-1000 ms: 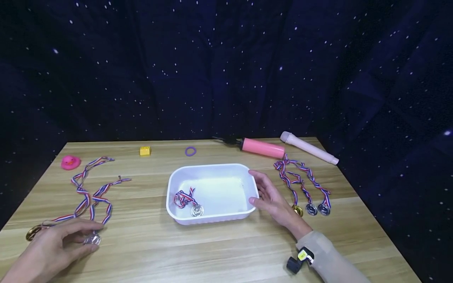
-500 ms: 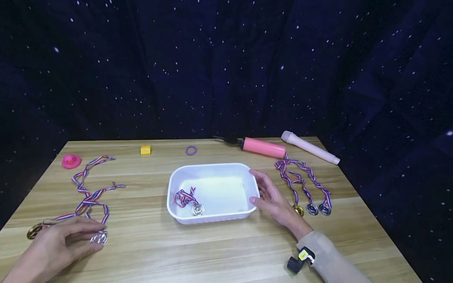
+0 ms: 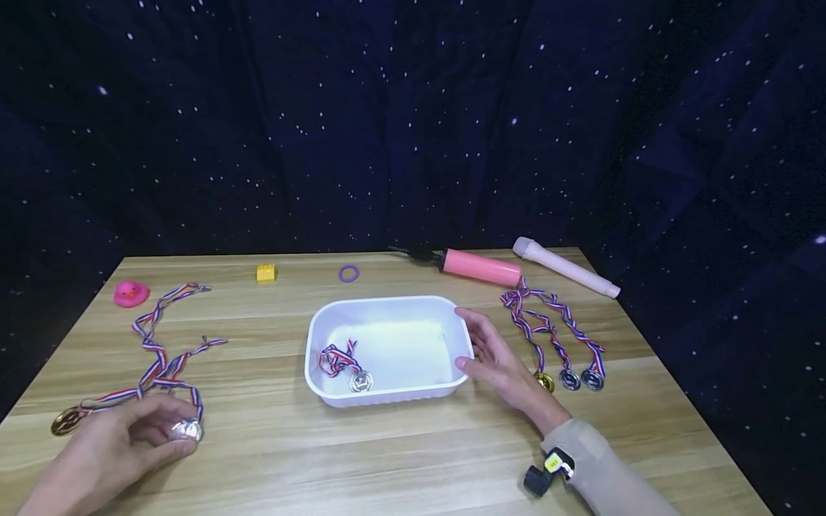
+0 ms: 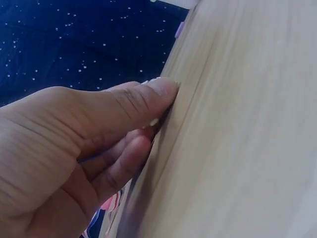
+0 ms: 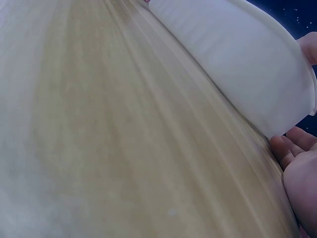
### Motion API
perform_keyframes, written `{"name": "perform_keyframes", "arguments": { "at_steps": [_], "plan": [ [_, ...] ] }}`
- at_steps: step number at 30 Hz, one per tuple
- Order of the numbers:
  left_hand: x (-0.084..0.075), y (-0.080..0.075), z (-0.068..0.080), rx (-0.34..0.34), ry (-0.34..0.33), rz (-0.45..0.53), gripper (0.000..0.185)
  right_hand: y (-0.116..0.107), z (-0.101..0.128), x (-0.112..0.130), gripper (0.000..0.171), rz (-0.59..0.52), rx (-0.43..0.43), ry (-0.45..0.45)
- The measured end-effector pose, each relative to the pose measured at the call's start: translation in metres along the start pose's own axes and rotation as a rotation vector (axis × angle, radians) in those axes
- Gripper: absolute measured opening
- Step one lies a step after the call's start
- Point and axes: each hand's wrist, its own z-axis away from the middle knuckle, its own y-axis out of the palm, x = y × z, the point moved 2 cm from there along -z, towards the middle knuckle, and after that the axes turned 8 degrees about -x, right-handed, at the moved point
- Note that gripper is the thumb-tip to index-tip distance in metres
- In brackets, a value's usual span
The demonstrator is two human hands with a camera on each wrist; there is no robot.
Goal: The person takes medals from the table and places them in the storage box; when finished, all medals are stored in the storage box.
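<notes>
In the head view, my left hand point(image 3: 122, 444) holds a silver medal point(image 3: 187, 430) between thumb and fingers at the lower left. Its striped ribbon point(image 3: 193, 395) trails back over another one on the table. A gold medal point(image 3: 67, 421) lies left of that hand. In the left wrist view the thumb point(image 4: 143, 101) hides most of what is pinched. My right hand point(image 3: 500, 362) grips the right end of a white plastic tub point(image 3: 387, 394), thumb and index finger at its rim. Inside the tub, on its left, lies a silver medal point(image 3: 361, 380) with a bunched ribbon.
Right of the tub lie a gold medal point(image 3: 545, 381) and two silver medals point(image 3: 569, 379) with tangled ribbons. Along the back are a pink duck point(image 3: 131, 293), yellow block point(image 3: 266, 273), purple ring point(image 3: 348, 273), pink hand pump point(image 3: 480, 267) and pale toy microphone point(image 3: 568, 267).
My left hand has moved slightly to the right with the silver medal, and the ribbon has shifted along with it. My right hand and the tub have stayed put.
</notes>
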Motion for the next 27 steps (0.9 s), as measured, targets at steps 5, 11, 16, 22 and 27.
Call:
{"name": "perform_keyframes", "arguments": {
  "at_steps": [5, 11, 16, 22, 27],
  "plan": [
    [-0.003, 0.003, -0.001, 0.034, -0.017, 0.056, 0.038, 0.000, 0.000, -0.001, 0.082, 0.006, -0.001, -0.011],
    [-0.003, 0.007, -0.001, 0.026, -0.010, 0.084, 0.032, 0.000, -0.001, -0.002, 0.082, 0.002, 0.000, -0.017],
    [-0.006, 0.007, -0.001, -0.002, -0.014, 0.096, 0.028, 0.000, -0.001, -0.002, 0.082, 0.001, 0.001, -0.021],
    [-0.014, 0.002, -0.005, -0.075, -0.017, 0.167, 0.027, 0.000, 0.000, -0.003, 0.081, -0.001, 0.005, -0.021],
    [-0.026, -0.005, -0.008, -0.122, -0.042, 0.140, 0.021, 0.000, 0.000, -0.003, 0.080, 0.006, 0.000, -0.011]
  ]
}}
